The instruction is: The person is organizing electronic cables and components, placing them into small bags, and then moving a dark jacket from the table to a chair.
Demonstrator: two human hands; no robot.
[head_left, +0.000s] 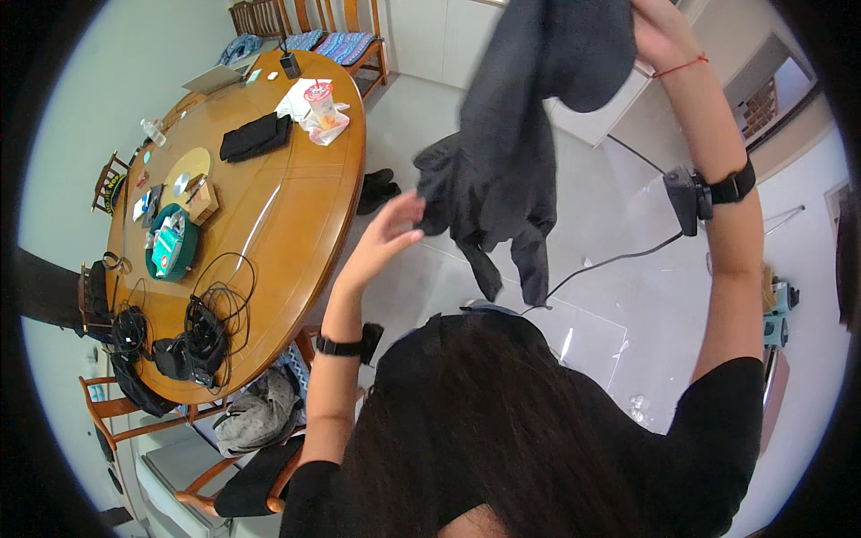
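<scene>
A dark garment [514,155] hangs in the air in front of me, its lower parts dangling over the floor. My right hand [666,33] is raised at the top and grips the garment's upper right edge; the fingertips are partly hidden. My left hand [393,232] is at the garment's lower left side, fingers apart; it seems to hold nothing, though the fingertips overlap or lie close to the cloth. Black straps with small devices sit on both my forearms. On the table to my left lies a folded black cloth [255,137].
The round wooden table [316,195] holds a lidded drink cup [321,104], a laptop [214,79], a green basket [188,252] and coiled black cables [215,316]. Wooden chairs stand around it. A black cable [615,257] runs over the floor, and black shoes [378,190] lie beside the table.
</scene>
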